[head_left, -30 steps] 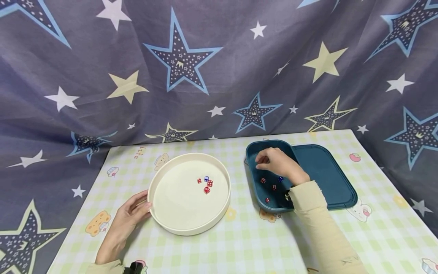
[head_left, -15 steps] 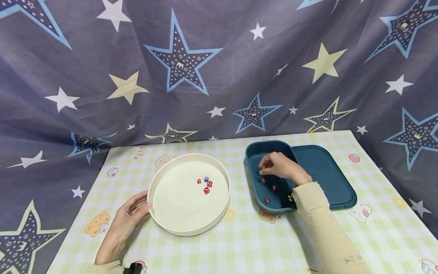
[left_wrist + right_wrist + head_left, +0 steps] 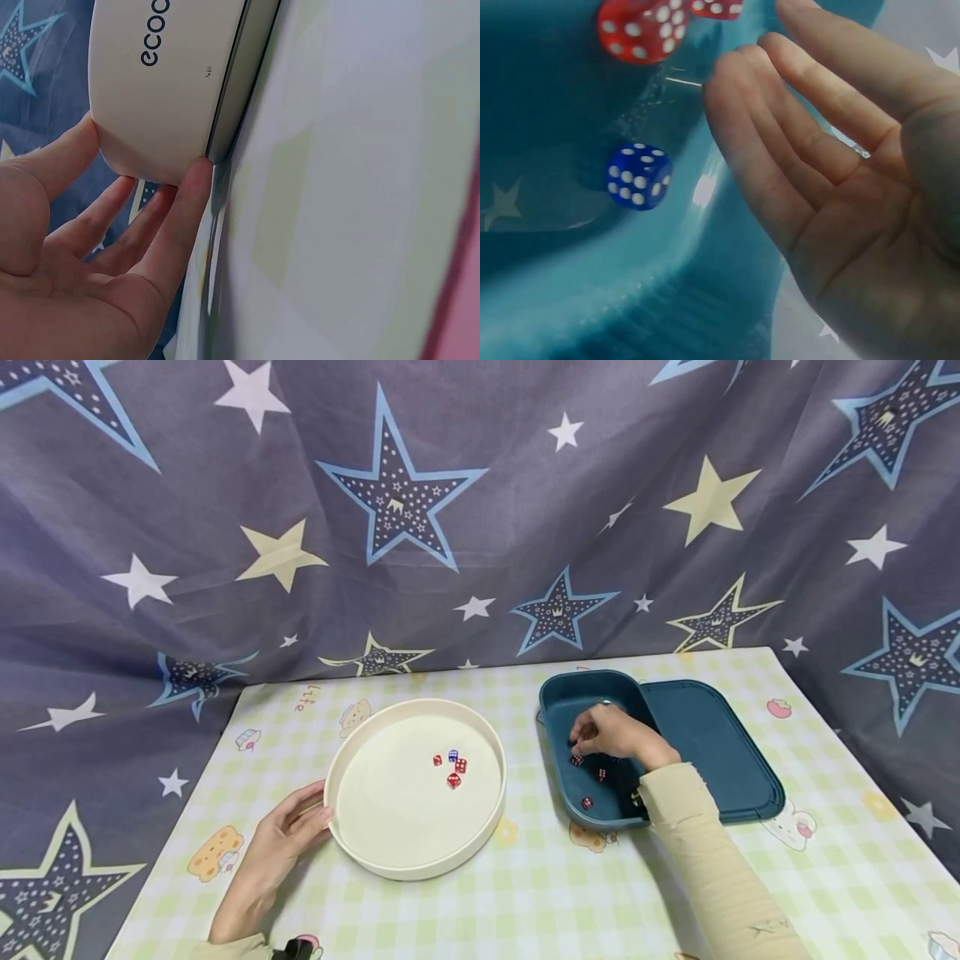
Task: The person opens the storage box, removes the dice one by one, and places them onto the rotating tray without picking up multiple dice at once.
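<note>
On the left, a round cream tray [image 3: 420,802] holds three red dice [image 3: 453,781] and a blue die [image 3: 453,756]. My left hand [image 3: 288,827] touches its outer left side; in the left wrist view the fingers [image 3: 176,232] reach along the wall, nearly straight. My right hand [image 3: 618,733] is inside the dark teal tray [image 3: 558,785], fingers loosely bent just above a red die [image 3: 577,760]. Seen close in the right wrist view are a large red die [image 3: 641,28] and a blue die [image 3: 639,176]. Those fingertips are partly out of frame, and no held die shows.
A flat teal lid [image 3: 712,752] lies right of the teal tray, touching it. More red dice [image 3: 587,802] sit in that tray. A checked cloth [image 3: 495,902] covers the table. Behind it hangs a starry curtain [image 3: 510,510].
My right hand has lowered toward the red die in the teal tray, its fingertips drawing closer to it. The left hand and the round tray stay put.
</note>
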### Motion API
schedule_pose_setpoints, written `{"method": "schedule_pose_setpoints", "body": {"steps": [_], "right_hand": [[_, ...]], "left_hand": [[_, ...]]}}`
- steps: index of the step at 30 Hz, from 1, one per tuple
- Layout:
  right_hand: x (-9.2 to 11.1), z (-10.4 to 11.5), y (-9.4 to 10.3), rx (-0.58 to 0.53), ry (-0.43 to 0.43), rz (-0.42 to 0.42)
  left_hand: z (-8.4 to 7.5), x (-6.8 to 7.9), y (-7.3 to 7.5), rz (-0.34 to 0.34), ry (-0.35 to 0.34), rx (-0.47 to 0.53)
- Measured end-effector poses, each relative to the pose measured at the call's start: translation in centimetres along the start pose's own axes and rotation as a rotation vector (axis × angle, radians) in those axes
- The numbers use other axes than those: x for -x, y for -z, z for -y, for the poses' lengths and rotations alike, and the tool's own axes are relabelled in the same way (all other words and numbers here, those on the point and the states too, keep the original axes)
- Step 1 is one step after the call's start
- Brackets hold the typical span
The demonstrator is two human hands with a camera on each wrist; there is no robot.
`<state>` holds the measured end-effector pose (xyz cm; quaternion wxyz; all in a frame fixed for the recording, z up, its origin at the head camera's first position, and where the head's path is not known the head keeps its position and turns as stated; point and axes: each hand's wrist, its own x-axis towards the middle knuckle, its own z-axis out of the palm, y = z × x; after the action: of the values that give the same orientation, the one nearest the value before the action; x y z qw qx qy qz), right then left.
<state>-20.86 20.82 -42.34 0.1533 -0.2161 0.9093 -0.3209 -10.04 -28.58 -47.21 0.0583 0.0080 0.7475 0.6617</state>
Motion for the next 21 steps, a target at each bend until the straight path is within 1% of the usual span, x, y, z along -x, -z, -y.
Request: {"method": "schedule_pose_setpoints", "body": {"steps": [6,14,18,21], "right_hand": [[-0.2,-0.11,-0.18,0.011,-0.002,0.03],[-0.49,0.07,-0.36,0.017,-0.021,0.073],[-0.51,0.21,-0.38,0.013,-0.007,0.092],[-0.52,0.31,-0.36,0.032,0.016,0.09]], "left_hand": [[-0.05,0.07,-0.02,0.002,0.004,-0.003],[-0.26,0.07,-0.1,-0.001,0.041,-0.017],[-0.23,0.06,-0.02,-0.001,0.037,-0.009],[-0.14,0.06,0.06,-0.002,0.028,-0.003]]}}
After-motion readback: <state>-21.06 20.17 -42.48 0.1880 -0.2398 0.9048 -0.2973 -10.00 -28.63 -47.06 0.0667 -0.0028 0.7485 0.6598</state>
